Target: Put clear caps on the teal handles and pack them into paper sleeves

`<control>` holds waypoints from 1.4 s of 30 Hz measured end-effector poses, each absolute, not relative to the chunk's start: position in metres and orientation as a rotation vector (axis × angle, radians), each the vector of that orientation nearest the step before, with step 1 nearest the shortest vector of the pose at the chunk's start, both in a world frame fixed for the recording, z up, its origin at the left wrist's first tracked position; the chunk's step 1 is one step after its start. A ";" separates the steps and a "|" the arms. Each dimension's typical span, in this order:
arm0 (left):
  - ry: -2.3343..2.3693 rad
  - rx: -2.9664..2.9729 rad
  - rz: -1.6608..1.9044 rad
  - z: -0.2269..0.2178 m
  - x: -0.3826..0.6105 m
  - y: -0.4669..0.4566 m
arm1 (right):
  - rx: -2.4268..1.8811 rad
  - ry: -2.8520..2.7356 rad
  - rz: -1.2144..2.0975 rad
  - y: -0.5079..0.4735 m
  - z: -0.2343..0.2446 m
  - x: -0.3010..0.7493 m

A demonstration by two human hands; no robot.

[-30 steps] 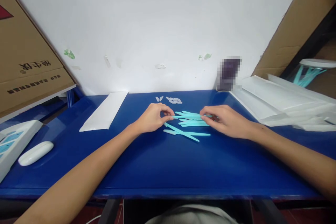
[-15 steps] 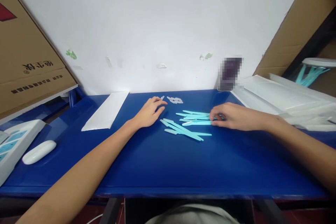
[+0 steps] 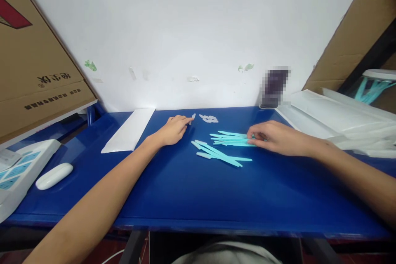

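Note:
Several thin teal plastic sticks point(image 3: 223, 148) lie in a loose pile on the blue table point(image 3: 198, 198). My right hand point(image 3: 272, 137) rests at the right end of the pile, fingers curled and pinching the ends of the upper sticks. My left hand point(image 3: 173, 128) reaches toward the back, thumb and fingertips pinched on a small clear cap point(image 3: 193, 117). More small clear caps point(image 3: 209, 119) lie scattered just right of it, near the wall.
A white flat sleeve point(image 3: 130, 130) lies at the back left. A white oval case point(image 3: 54, 175) and a white tray point(image 3: 18, 173) sit at the left edge, under a cardboard box point(image 3: 34, 66). White sheets point(image 3: 334, 117) are stacked at the right.
My left hand let go of the stick both hands held and moved back to the clear caps. My right hand stayed at the sticks' right ends.

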State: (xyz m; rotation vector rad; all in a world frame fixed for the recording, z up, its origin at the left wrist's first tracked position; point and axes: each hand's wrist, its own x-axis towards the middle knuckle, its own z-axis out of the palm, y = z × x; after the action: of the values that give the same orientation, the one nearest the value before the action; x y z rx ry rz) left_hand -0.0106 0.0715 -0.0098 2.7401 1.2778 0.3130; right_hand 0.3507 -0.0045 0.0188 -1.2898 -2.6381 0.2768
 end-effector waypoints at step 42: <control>1.077 2.613 0.796 0.004 0.019 0.038 | -1.225 -2.354 0.082 -0.005 0.010 0.344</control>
State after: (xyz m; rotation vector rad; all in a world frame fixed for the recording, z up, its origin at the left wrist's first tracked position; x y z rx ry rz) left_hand 0.0186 0.0378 0.0044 2.6126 1.0769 0.7962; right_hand 0.3444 -0.0051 0.0098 -1.2255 -2.3535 0.0823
